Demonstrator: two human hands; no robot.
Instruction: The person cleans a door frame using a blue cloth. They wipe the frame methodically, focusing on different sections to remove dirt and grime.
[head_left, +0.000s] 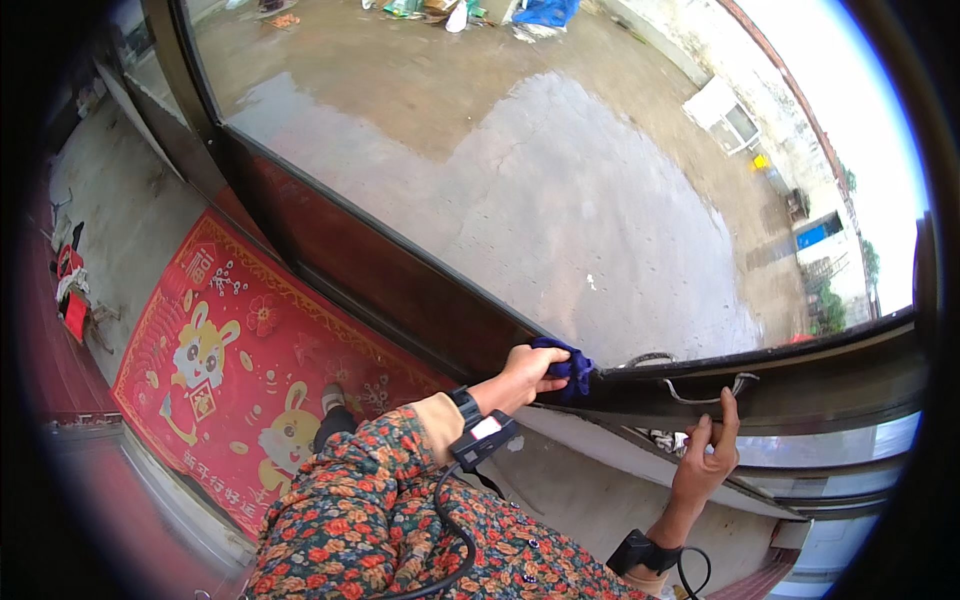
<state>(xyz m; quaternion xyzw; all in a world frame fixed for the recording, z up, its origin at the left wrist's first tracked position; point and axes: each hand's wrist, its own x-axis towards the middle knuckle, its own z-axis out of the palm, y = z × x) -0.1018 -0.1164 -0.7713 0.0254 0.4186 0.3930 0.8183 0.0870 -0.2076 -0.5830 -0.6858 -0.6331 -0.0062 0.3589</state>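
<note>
My left hand (529, 373) grips a bunched dark blue cloth (576, 367). The cloth is pressed at the lower corner of a glass pane (525, 195), where the dark door frame (420, 300) meets its edge. To the right, my right hand (709, 450) is raised with the index finger extended and the others loosely bent. Its fingertip is at a curved metal door handle (694, 400) on the dark frame; whether it presses on the handle I cannot tell. Both wrists carry black strapped devices with cables.
Beneath the door lies a red mat (247, 375) with cartoon rabbits and writing; my shoe (332, 396) is on it. Through the glass, a wet concrete yard (465, 142), a blue tarp (546, 12) and a white cabinet (724, 116) show. Clutter (73, 300) stands at far left.
</note>
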